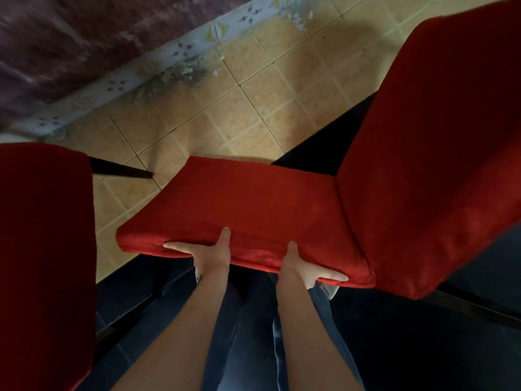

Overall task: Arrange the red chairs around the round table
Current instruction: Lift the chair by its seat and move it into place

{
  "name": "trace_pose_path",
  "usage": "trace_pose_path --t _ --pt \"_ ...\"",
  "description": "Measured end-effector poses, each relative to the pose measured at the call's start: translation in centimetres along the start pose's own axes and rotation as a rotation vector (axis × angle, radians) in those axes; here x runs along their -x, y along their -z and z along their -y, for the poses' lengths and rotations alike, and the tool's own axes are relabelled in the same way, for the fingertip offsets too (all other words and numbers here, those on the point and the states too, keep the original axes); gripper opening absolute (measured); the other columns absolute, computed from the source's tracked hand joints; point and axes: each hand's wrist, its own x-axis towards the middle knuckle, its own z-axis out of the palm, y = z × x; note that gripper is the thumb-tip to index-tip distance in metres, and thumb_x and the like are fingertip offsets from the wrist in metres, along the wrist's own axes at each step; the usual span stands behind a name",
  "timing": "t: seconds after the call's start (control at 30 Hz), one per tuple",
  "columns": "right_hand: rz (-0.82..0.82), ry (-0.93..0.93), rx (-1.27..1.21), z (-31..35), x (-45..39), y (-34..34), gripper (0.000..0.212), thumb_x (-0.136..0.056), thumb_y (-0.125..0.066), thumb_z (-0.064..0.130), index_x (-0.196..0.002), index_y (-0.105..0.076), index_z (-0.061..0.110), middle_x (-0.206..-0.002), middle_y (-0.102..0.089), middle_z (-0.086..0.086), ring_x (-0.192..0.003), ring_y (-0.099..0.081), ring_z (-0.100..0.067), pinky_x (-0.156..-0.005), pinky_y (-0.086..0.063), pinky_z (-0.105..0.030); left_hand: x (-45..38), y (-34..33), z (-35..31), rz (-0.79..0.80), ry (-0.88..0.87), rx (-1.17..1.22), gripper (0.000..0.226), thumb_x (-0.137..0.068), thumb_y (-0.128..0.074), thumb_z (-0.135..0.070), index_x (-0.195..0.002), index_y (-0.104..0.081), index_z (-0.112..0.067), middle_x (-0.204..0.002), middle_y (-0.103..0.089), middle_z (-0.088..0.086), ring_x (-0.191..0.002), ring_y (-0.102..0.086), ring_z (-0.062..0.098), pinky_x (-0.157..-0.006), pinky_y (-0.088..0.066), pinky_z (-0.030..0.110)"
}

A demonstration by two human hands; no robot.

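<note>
A red upholstered chair [253, 201] fills the middle of the view, its seat toward me and its tall backrest rising at the right. My left hand [208, 252] grips the seat's near edge, thumb on top and fingers underneath. My right hand [306, 266] grips the same edge further right in the same way. A second red chair [45, 249] stands at the left edge, one dark leg sticking out toward the middle. The round table is not in view.
Tan floor tiles [239, 108] stretch beyond the chair to a patterned skirting strip [180, 52] with crumbled debris beside it. A purplish wall is above that. Dark flooring lies under my legs at the bottom.
</note>
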Motion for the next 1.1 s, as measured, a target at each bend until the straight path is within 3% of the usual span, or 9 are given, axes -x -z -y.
trace_pose_path --t 0.07,0.13,0.27,0.4,0.53,0.73,0.83,1.0,1.1 --pt "-0.013 0.063 -0.052 0.2 0.3 0.2 0.128 -0.08 -0.077 0.032 -0.146 0.032 0.027 -0.115 -0.055 -0.022 -0.103 -0.061 -0.04 -0.092 -0.051 -0.05 0.2 0.3 -0.3 0.045 -0.015 0.007 0.134 -0.074 -0.075 -0.05 -0.136 0.043 -0.033 -0.135 -0.052 0.013 -0.12 -0.052 0.036 -0.106 -0.039 0.051" --pt "-0.016 0.119 -0.063 -0.1 0.7 0.1 0.13 -0.079 -0.079 0.031 -0.142 0.035 0.034 -0.125 -0.051 -0.028 -0.106 -0.059 -0.04 -0.088 -0.049 -0.043 0.5 0.5 -0.5 0.05 -0.066 0.0 0.135 -0.073 -0.076 -0.05 -0.135 0.043 -0.034 -0.134 -0.054 0.011 -0.117 -0.055 0.032 -0.1 -0.041 0.041" --pt "0.015 0.265 -0.063 0.3 0.7 0.2 0.12 -0.079 -0.077 0.03 -0.144 0.022 0.051 -0.131 -0.047 -0.026 -0.084 -0.052 -0.022 -0.079 -0.041 -0.031 1.1 0.6 -1.5 0.023 -0.181 -0.02 0.133 -0.069 -0.077 -0.052 -0.131 0.041 -0.049 -0.134 -0.053 0.014 -0.113 -0.058 0.032 -0.101 -0.041 0.045" --pt "0.0 0.333 0.002 1.5 0.6 0.0 0.107 -0.082 -0.074 0.034 -0.147 0.008 0.054 -0.127 -0.05 -0.024 -0.068 -0.043 -0.004 -0.079 -0.039 -0.029 1.4 0.3 -3.2 0.017 -0.208 -0.089 0.122 -0.048 -0.062 -0.074 -0.114 0.039 -0.07 -0.131 -0.053 0.017 -0.102 -0.06 0.039 -0.095 -0.041 0.054" --pt "0.012 0.32 -0.061 3.6 1.2 -0.6 0.105 -0.081 -0.076 0.028 -0.149 0.001 0.052 -0.131 -0.047 -0.023 -0.07 -0.046 -0.013 -0.077 -0.041 -0.032 1.6 -0.2 -4.9 0.006 -0.18 -0.083 0.117 -0.045 -0.063 -0.074 -0.112 0.034 -0.076 -0.129 -0.054 0.014 -0.091 -0.057 0.031 -0.092 -0.042 0.055" --pt "-0.015 0.293 -0.068 6.4 1.7 -1.4 0.107 -0.077 -0.078 0.025 -0.149 -0.002 0.052 -0.131 -0.045 -0.021 -0.073 -0.051 -0.017 -0.071 -0.044 -0.033 2.3 -1.6 -7.8 0.004 -0.142 0.012 0.122 -0.071 -0.079 -0.038 -0.141 0.02 -0.055 -0.127 -0.05 0.018 -0.09 -0.052 0.021 -0.083 -0.043 0.038" --pt "-0.017 0.275 -0.019 7.9 2.0 -1.4 0.107 -0.078 -0.078 0.025 -0.148 -0.002 0.052 -0.135 -0.04 -0.024 -0.076 -0.052 -0.022 -0.072 -0.044 -0.035 3.1 -2.1 -8.8 -0.02 -0.094 -0.001 0.121 -0.073 -0.078 -0.035 -0.145 0.018 -0.048 -0.126 -0.051 0.02 -0.101 -0.058 0.032 -0.089 -0.047 0.043" --pt "-0.025 0.267 0.126 9.6 2.7 -1.0 0.108 -0.078 -0.078 0.026 -0.149 0.0 0.052 -0.136 -0.034 -0.028 -0.081 -0.051 -0.031 -0.074 -0.043 -0.039 4.6 -1.9 -9.1 -0.034 0.016 -0.002 0.12 -0.075 -0.077 -0.035 -0.148 0.017 -0.042 -0.127 -0.053 0.024 -0.085 -0.052 0.025 -0.073 -0.041 0.035" --pt "-0.016 0.284 0.219 10.2 2.9 -0.9 0.108 -0.079 -0.077 0.026 -0.149 0.001 0.052 -0.136 -0.033 -0.03 -0.079 -0.05 -0.032 -0.073 -0.043 -0.039 5.4 -1.6 -8.9 -0.042 0.094 -0.024 0.118 -0.078 -0.075 -0.039 -0.148 0.019 -0.04 -0.128 -0.054 0.022 -0.098 -0.06 0.036 -0.082 -0.045 0.045"
